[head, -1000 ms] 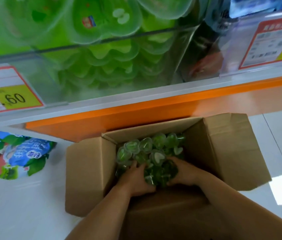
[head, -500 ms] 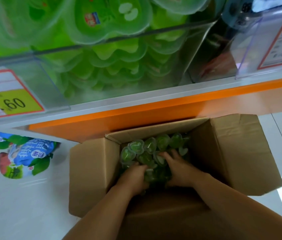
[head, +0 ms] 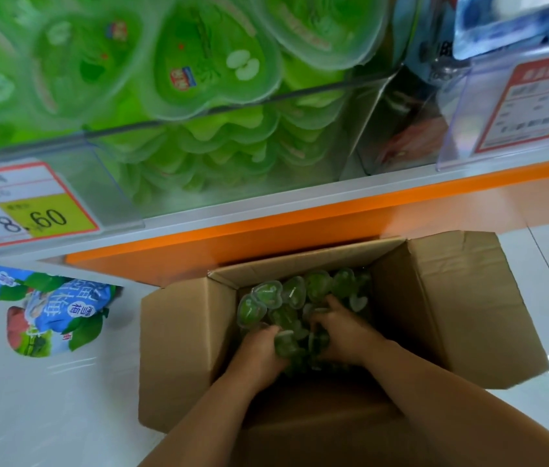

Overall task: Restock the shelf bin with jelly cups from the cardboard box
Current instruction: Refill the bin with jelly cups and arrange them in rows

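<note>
An open cardboard box [head: 451,298] stands on the floor below the shelf, holding a heap of green heart-shaped jelly cups [head: 266,294]. Both my hands are down inside it. My left hand [head: 259,352] curls its fingers round cups at the near left of the heap. My right hand [head: 343,332] grips more cups from the right, fingers dug into the pile. Between the two hands sits a clump of cups [head: 291,345]. Above, the clear shelf bin [head: 232,163] holds stacked green jelly cups [head: 212,62] behind its transparent front.
An orange shelf edge [head: 300,224] runs just behind the box. A price tag reading 8.60 [head: 30,210] hangs at the left, another tag [head: 535,102] at the right. A blue and green snack bag [head: 54,311] lies on the white floor left of the box.
My hands have closed in on the cups in the box, the right one reaching a little further back into the heap. The view has shifted slightly left and down.
</note>
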A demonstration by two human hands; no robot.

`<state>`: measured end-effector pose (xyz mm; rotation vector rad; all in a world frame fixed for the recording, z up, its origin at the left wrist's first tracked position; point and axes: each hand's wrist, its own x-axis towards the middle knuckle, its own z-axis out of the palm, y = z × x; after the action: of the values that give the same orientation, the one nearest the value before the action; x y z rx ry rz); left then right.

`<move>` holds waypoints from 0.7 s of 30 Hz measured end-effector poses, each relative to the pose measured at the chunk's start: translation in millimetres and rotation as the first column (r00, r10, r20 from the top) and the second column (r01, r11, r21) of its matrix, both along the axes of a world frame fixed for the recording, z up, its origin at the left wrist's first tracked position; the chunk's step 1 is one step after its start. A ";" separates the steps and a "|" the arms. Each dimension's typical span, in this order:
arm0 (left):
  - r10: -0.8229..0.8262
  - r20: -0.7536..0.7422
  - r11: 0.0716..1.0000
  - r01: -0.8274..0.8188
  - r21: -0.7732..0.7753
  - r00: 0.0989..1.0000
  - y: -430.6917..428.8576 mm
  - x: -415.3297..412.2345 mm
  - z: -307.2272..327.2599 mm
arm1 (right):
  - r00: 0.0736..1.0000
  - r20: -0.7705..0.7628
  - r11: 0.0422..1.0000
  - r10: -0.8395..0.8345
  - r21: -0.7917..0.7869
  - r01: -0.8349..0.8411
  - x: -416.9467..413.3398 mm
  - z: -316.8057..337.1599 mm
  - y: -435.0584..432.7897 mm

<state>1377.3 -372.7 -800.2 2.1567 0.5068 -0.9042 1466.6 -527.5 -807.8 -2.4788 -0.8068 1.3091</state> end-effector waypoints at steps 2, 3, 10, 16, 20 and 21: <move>-0.020 0.019 1.000 0.020 -0.021 1.000 -5.8 -3.7 -3.3 | 0.998 -0.013 0.998 -0.057 0.010 0.057 6.2 3.0 -4.5; -0.041 0.022 0.999 0.042 -0.019 0.999 -8.5 -4.7 -5.3 | 0.997 -0.012 0.997 -0.070 0.011 0.070 8.9 3.4 -7.3; -0.170 0.003 0.985 0.170 0.026 0.985 -16.7 -3.6 -15.8 | 0.986 -0.054 0.986 -0.160 0.033 0.162 5.6 0.6 -18.7; -0.117 0.009 0.993 0.117 -0.001 0.993 -17.2 -1.0 -16.2 | 0.989 -0.075 0.991 -0.130 0.004 0.131 3.2 2.2 -9.3; -0.093 -0.042 0.995 0.094 0.020 0.995 -19.1 3.0 -12.9 | 0.999 -0.049 1.000 0.000 -0.013 0.000 -0.4 -0.2 -2.9; -0.085 -0.053 0.996 0.086 0.015 0.995 -19.0 3.6 -13.3 | 0.998 -0.054 1.000 0.018 -0.013 -0.018 -0.5 -0.8 -2.6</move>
<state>1380.9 -391.7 -813.5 2.1898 0.4522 -1.0093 1466.0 -530.2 -808.6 -2.4407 -0.8121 1.3859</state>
